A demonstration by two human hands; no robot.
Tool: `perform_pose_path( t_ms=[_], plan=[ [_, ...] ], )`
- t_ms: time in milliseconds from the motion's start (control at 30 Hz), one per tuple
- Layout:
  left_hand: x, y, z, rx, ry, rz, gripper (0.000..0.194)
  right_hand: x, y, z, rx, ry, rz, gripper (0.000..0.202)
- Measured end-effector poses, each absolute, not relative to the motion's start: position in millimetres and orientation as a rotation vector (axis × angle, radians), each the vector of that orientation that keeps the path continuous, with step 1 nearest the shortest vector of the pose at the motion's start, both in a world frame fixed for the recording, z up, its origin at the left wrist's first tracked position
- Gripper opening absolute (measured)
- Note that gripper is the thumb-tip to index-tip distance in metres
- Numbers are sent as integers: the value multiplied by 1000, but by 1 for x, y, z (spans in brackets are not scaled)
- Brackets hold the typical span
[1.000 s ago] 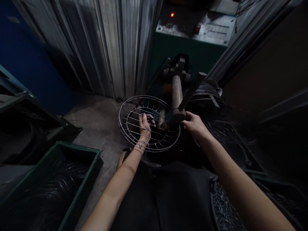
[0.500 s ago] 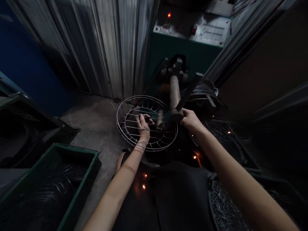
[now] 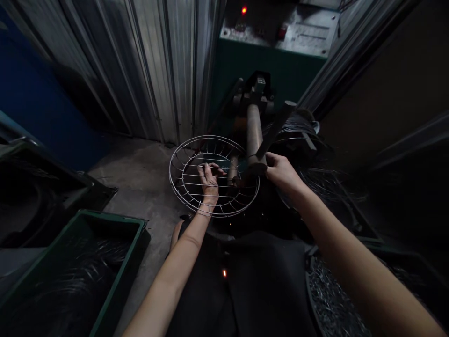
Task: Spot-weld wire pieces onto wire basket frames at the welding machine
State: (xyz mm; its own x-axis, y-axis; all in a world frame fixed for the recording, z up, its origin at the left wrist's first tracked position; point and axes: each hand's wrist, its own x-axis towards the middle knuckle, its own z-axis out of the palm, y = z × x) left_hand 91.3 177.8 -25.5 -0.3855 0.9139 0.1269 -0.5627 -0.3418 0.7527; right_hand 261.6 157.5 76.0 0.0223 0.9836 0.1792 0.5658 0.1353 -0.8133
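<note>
A round wire frame (image 3: 177,193), with double outer rings, an inner ring and parallel cross wires, lies tilted below the machine's spot-welding arms. My left hand (image 3: 209,181) is within the frame's outline, fingers curled at its cross wires, apparently gripping them. The upper steel arm (image 3: 254,131) ends over the frame's right side, and a lower metal post (image 3: 232,172) shows through the wires. Beside the upper arm's tip, my right hand (image 3: 283,173) is closed; its fingertips are hidden behind the arm, and what they hold cannot be made out.
The green machine (image 3: 266,65) with a lit red lamp (image 3: 244,10) stands ahead. A green crate (image 3: 121,276) of dark wire pieces is at left. Short metal rods fill a container (image 3: 333,299) at lower right. Coiled wire (image 3: 298,125) hangs right of the arm. A spark (image 3: 224,273) glows over my lap.
Several glowing sparks near my right arm and lap have mostly gone; few are visible now. My right hand has shifted slightly right. My left hand and the frame stay nearly in place.
</note>
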Motion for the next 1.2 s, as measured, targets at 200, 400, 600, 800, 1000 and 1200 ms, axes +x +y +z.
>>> perform_pose_path(
  t_ms=[200, 400, 600, 800, 1000, 1200],
  plan=[
    [96, 186, -34, 621, 812, 1922, 13, 266, 137, 74, -1573, -1678, 654, 32],
    [98, 193, -43, 609, 782, 1951, 9, 264, 144, 73, -1570, -1660, 691, 35],
    [95, 189, -37, 702, 847, 1907, 6, 264, 142, 74, -1537, -1613, 698, 38],
    [95, 180, -21, 695, 869, 1919, 14, 284, 97, 77, -1696, -1621, 577, 41],
    [76, 177, 2, 864, 905, 1847, 30, 331, 13, -2, -1964, -1638, 403, 42],
    [42, 182, 48, 1217, 1101, 1740, 27, 339, -39, -98, -2082, -1893, -127, 42]
  ],
)
